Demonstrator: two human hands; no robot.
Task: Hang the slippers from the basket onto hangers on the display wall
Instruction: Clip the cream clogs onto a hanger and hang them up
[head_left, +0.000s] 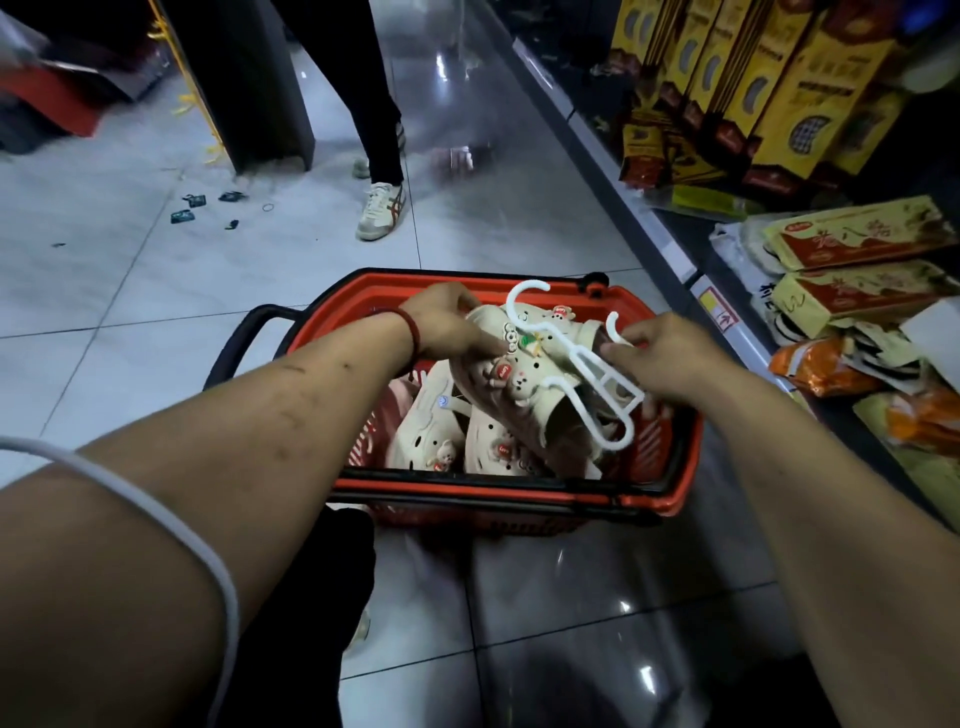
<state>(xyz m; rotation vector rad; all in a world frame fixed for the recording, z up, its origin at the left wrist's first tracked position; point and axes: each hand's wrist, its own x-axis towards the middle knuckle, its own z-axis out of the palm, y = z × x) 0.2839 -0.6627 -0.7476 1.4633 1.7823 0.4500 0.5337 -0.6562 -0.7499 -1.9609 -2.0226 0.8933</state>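
In the red basket, cream slippers, white hanger above

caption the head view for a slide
Left hand holds cream slippers over the red basket while the right hand pinches a white hanger against them.

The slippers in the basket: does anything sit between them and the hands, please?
Yes: the held slipper and white hanger, gripped by the left hand and right hand, overhang the basket's right slipper; the left one lies open.

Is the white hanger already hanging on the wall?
No, the right hand holds the hanger against slippers that the left hand grips over the basket.
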